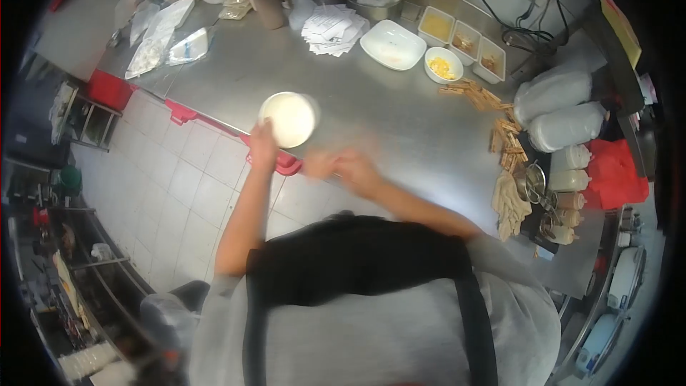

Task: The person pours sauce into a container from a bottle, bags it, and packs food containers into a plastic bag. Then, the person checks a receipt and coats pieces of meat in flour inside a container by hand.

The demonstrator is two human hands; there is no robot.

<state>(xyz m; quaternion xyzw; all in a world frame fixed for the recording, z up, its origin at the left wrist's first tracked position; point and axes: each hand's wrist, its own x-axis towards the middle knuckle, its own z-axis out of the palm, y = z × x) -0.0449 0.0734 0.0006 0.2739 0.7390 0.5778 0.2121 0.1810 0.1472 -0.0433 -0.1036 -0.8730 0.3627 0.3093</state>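
Note:
A round white tub (289, 120) with pale, creamy-looking contents is at the front edge of the steel counter (400, 125). My left hand (263, 141) grips it by the near-left side, thumb at the rim. To the right of the tub and a little nearer to me, my right hand (346, 166) is smeared by motion, so its fingers do not show clearly. Whether anything is in it I cannot make out.
Along the back lie a pile of paper slips (334, 30), a white square dish (392, 45) and a bowl with yellow bits (443, 65). Clothespins (477, 93), a cloth (509, 204) and squeeze bottles (569, 179) line the right. Red handles (181, 111) jut from the front edge.

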